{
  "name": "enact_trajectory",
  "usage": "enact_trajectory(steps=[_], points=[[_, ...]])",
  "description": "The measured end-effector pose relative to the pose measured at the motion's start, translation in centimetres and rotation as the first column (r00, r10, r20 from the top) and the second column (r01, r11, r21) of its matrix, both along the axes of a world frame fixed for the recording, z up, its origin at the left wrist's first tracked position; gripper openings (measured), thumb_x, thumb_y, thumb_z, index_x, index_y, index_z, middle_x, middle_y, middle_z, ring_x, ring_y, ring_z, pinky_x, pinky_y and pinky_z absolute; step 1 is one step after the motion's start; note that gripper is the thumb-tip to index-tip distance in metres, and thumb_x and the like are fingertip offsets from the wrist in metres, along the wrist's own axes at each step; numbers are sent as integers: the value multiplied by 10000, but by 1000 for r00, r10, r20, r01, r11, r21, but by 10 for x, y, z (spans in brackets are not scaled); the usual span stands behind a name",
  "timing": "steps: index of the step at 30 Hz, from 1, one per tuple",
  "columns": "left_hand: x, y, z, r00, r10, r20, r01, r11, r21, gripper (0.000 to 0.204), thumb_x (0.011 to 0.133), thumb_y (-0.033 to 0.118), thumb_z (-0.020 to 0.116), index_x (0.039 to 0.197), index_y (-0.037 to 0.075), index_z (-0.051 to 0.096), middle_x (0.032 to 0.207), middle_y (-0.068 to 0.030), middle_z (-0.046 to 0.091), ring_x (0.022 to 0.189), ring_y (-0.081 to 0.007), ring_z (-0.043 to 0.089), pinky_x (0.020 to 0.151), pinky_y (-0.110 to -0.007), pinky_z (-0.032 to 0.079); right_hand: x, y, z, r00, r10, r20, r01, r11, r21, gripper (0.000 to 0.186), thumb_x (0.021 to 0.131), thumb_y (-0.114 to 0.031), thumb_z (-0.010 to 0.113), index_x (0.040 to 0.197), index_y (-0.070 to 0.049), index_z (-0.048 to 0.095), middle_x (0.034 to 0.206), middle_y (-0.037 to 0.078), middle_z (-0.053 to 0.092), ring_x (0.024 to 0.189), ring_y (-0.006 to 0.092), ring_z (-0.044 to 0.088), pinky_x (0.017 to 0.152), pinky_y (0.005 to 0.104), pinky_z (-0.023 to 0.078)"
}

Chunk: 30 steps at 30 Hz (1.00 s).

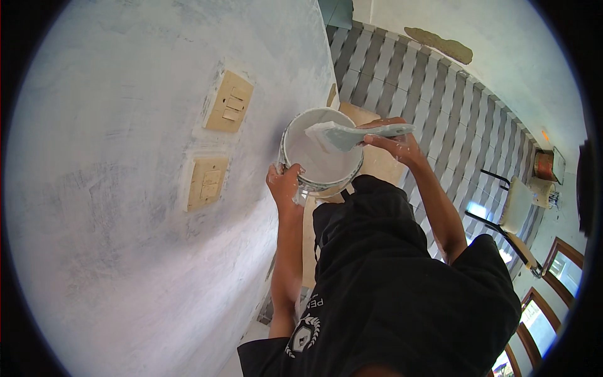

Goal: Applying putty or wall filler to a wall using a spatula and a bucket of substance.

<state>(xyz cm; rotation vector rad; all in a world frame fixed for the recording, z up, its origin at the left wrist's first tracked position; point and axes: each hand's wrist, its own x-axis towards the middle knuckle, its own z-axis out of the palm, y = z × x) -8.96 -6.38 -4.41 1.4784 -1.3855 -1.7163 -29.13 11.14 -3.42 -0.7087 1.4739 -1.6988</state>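
Note:
My left hand [284,183] grips the near left side of a round bucket [295,139] of white paint, its fingers and thumb spotted with white. My right hand [392,141] is closed on the pale grey handle of a wide brush [339,135], whose paint-coated head is over the bucket's opening. The bucket is held beside a whitish, patchily coated wall [125,157] with two cream switch plates [229,100], one above the other in the picture. Beneath the bucket and my body is a beige board or surface [383,163], partly hidden.
A grey-and-white tiled floor [433,107] stretches to the right, along a wall with a rough bare patch [440,44]. A chair [516,207] stands at the right near a small reddish container [545,164]. Wood-framed windows [534,317] show at the lower right.

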Motion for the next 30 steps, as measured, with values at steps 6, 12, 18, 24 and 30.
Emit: enact_trajectory(steps=[6, 12, 18, 24, 30], points=[[1, 2, -8, 1000, -29, -9, 30, 999, 29, 205, 640, -31, 624, 767, 34, 477, 704, -34, 511, 602, -118, 480, 522, -267, 376, 1, 7, -7, 997, -22, 73, 20, 999, 25, 326, 786, -183, 766, 1028, 23, 690, 904, 135, 702, 791, 190, 671, 750, 309, 547], [-9, 6, -19, 997, 38, -62, -32, 995, 99, 237, 626, -37, 630, 754, 45, 448, 704, -31, 487, 611, -125, 452, 557, -280, 376, -4, 9, -29, 976, -93, 198, 71, 991, 116, 308, 791, -171, 758, 1000, 43, 684, 898, 141, 695, 789, 211, 672, 746, 320, 549], [-11, 8, -17, 1000, -1, 27, -2, 996, 91, 252, 635, -44, 633, 737, 53, 424, 696, -20, 476, 611, -114, 430, 568, -280, 372, -7, 10, -23, 975, -141, 171, 115, 981, 158, 308, 785, -162, 762, 997, 47, 685, 890, 150, 693, 779, 214, 675, 735, 324, 550], [-2, 7, -15, 996, -64, 66, 63, 998, 14, 219, 649, -40, 630, 752, 49, 459, 692, -26, 508, 603, -113, 454, 564, -273, 372, -10, 14, -8, 991, -94, 95, 85, 991, 99, 306, 774, -153, 768, 988, 50, 687, 881, 148, 695, 778, 207, 673, 725, 320, 548], [0, 7, -6, 997, -73, 32, 73, 997, -11, 215, 646, -30, 639, 760, 45, 472, 677, -23, 525, 567, -109, 468, 526, -271, 369, -9, 15, 2, 983, -88, 164, 86, 996, 16, 326, 784, -185, 755, 1002, 47, 683, 876, 146, 692, 775, 209, 671, 734, 323, 541]])
